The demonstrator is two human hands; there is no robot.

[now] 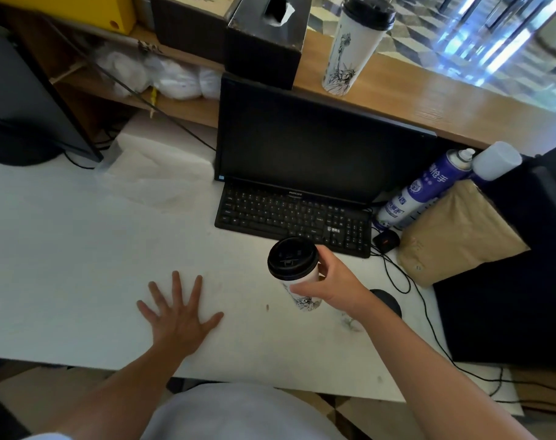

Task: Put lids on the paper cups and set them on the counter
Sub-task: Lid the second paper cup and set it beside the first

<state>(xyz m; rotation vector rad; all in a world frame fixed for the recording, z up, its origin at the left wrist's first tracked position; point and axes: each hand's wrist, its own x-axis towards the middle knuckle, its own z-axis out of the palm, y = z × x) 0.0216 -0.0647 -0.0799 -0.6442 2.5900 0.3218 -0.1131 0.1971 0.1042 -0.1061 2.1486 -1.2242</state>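
White lidded cup (297, 274) gripped in right hand (337, 285).

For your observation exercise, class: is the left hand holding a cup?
No, the left hand lies flat and spread on the white table, holding nothing.

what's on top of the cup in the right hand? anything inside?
A black lid sits on the paper cup that the right hand grips. The lid covers the opening, so the contents are hidden.
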